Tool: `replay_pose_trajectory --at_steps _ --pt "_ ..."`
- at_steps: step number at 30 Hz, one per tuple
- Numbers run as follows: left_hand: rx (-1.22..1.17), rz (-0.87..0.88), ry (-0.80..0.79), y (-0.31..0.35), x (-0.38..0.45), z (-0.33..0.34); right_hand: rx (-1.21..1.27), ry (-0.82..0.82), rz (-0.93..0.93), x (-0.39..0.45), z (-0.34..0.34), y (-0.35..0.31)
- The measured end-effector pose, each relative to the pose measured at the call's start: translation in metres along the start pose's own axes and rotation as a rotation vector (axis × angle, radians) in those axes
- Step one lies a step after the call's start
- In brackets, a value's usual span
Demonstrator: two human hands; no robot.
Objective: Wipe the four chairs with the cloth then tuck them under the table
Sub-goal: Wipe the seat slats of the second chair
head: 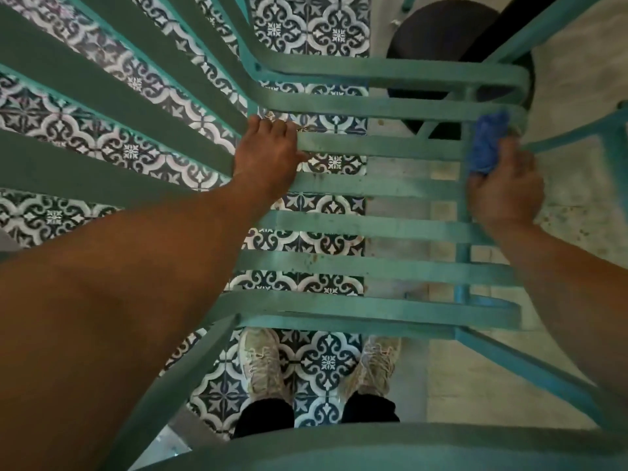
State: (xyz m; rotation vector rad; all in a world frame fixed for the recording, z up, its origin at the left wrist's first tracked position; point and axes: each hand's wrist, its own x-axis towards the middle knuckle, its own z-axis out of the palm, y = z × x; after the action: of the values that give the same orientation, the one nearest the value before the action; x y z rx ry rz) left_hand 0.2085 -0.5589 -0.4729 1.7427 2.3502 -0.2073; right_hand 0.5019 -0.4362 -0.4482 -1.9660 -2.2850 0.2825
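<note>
The right hand (506, 188) has its grip closed around a bunched blue cloth (486, 144), pressing it against the right end of the seat slats of a teal chair (373, 229), near the far corner of the seat. The left hand (265, 147) has its fingers curled over a slat at the left edge of the seat, where the seat meets the slatted back. The view looks straight down through the slats to a patterned tile floor (306, 28) on the left and pale plain floor on the right. Two light shoes (261, 362) stand below the chair. A dark round base (438, 35) sits on the floor beyond the seat.
</note>
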Motion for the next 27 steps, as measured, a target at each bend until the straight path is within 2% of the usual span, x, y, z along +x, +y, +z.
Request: replay_pose_trajectory --at_steps 3,5,8,10,12,14,15,17,19,21,23,25,27 --pt "-0.004 0.008 -0.019 -0.002 0.002 0.003 -0.003 0.009 0.252 0.013 -0.011 -0.001" --pt "0.015 0.009 -0.01 -0.002 0.001 0.003 0.059 -0.019 0.273 0.003 0.005 -0.05" --pt "0.026 0.024 -0.002 -0.002 -0.001 0.002 0.259 -0.177 0.055 -0.053 0.041 -0.159" --pt "0.031 0.058 -0.013 -0.005 -0.002 0.002 0.336 -0.238 -0.1 -0.09 0.057 -0.205" --pt "0.05 0.092 -0.002 -0.007 -0.001 0.003 0.328 -0.241 -0.21 -0.1 0.057 -0.201" --pt "0.058 0.084 0.021 -0.007 0.0 0.004 0.155 -0.267 -0.357 -0.09 0.047 -0.156" --pt "0.056 0.069 0.034 -0.007 0.001 0.005 0.091 -0.252 -0.363 -0.081 0.04 -0.125" --pt "0.048 0.052 0.04 -0.006 0.001 0.005 0.009 -0.121 -0.261 -0.064 0.023 -0.053" --pt "0.039 0.057 0.05 -0.005 0.001 0.004 -0.053 -0.016 -0.073 -0.054 -0.004 0.006" --pt "0.04 0.058 0.055 -0.005 0.001 0.003 -0.088 0.012 0.056 -0.052 -0.018 0.031" --pt "0.031 0.053 0.045 -0.004 0.0 0.004 -0.07 -0.034 0.067 -0.061 -0.013 0.008" --pt "0.021 0.049 0.046 -0.004 0.0 0.003 0.029 -0.126 -0.14 -0.081 0.01 -0.048" --pt "0.017 0.048 0.025 -0.005 0.002 0.002 0.116 -0.296 -0.345 -0.115 0.038 -0.124"
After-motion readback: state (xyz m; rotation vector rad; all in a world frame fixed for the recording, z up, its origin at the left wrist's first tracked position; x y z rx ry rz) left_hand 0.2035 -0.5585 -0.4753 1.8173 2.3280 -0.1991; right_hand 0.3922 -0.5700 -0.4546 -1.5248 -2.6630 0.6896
